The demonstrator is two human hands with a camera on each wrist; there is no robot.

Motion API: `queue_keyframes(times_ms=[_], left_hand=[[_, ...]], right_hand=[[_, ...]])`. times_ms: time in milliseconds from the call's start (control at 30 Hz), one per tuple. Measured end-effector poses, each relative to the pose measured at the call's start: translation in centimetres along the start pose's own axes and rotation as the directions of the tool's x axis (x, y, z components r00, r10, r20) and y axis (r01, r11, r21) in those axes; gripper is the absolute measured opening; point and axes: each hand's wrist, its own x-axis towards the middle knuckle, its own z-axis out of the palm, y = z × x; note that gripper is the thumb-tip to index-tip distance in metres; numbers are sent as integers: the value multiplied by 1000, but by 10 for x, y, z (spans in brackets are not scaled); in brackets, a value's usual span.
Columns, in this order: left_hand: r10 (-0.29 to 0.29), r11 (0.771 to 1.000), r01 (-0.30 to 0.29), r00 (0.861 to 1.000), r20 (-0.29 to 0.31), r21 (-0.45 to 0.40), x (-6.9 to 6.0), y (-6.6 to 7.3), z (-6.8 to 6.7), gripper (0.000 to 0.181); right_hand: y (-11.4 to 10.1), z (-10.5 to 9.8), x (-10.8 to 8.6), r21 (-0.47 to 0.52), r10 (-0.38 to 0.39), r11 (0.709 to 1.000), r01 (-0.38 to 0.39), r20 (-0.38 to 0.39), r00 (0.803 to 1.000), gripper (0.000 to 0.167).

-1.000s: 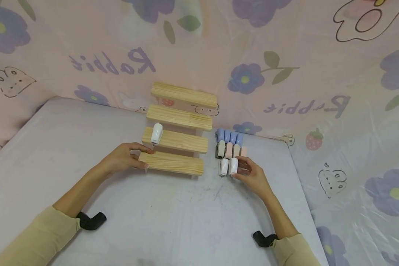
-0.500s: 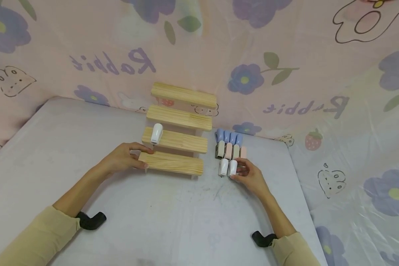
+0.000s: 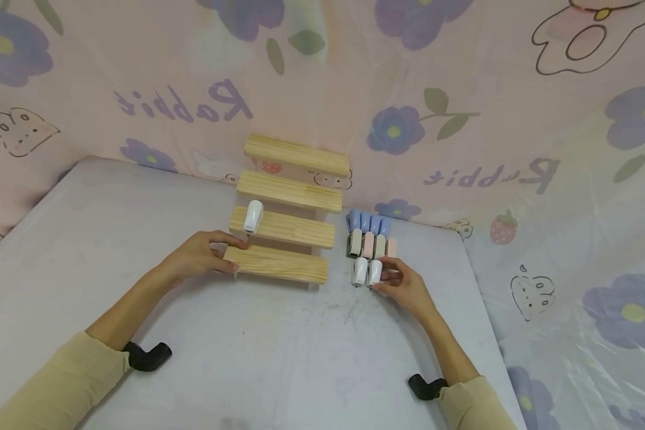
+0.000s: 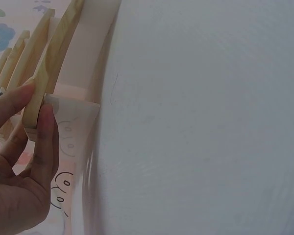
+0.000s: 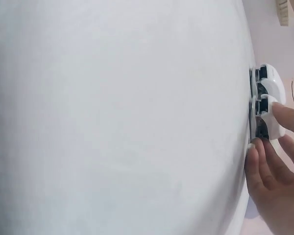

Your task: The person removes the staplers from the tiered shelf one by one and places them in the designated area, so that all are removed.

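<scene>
My left hand (image 3: 197, 258) pinches the left end of the lowest board (image 3: 279, 264) of a stepped wooden rack; the left wrist view shows thumb and fingers on either side of that board (image 4: 50, 63). One white mini stapler (image 3: 254, 217) lies on the second board from the bottom. To the right of the rack, my right hand (image 3: 404, 285) holds another white stapler (image 3: 374, 272) between thumb and fingers, low at the table. Close on its left stands a further white stapler (image 3: 360, 272). In the right wrist view the held stapler (image 5: 274, 120) shows its dark front end.
Behind the white staplers is a row of grey and pink staplers (image 3: 368, 245), then a row of blue ones (image 3: 375, 224). A pale cloth covers the table (image 3: 279, 358). A printed curtain (image 3: 312, 89) hangs close behind the rack.
My right hand and its white stapler have shifted very slightly left, nearer the neighbouring white stapler. The left hand keeps its grip on the board. The head view has shifted slightly.
</scene>
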Motion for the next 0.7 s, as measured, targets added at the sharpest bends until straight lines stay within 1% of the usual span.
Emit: queue_keyframes(times_ms=[100,233,400,467,567,633,700], left_hand=[[-1,1000,1,1000,3,-1,0,0,0,52],[-1,1000,1,1000,1,6,0,0,0,52],[-7,1000,7,1000,-3,6,0,0,0,52],[-10,1000,10,1000,-3,5,0,0,0,52],[-11,1000,11,1000,-4,3,0,0,0,51],[-11,1000,11,1000,-2,-3,1,0,0,51],[-10,1000,10,1000,-1,-10,1,0,0,51]], right_hand=[[-2,-5,0,-29,-21,999,20,-15,1000,57],[-8,-10,3,-67,-70,996,66,-65,995,47],[-23,-11,8,-67,-146,988,138,-134,980,43],[-34,-9,8,-37,-183,983,179,-154,971,42],[-54,-6,8,53,-229,969,241,-168,959,41],[-64,-3,8,115,-261,953,281,-166,951,40],[-70,0,10,165,-286,936,311,-160,945,39]])
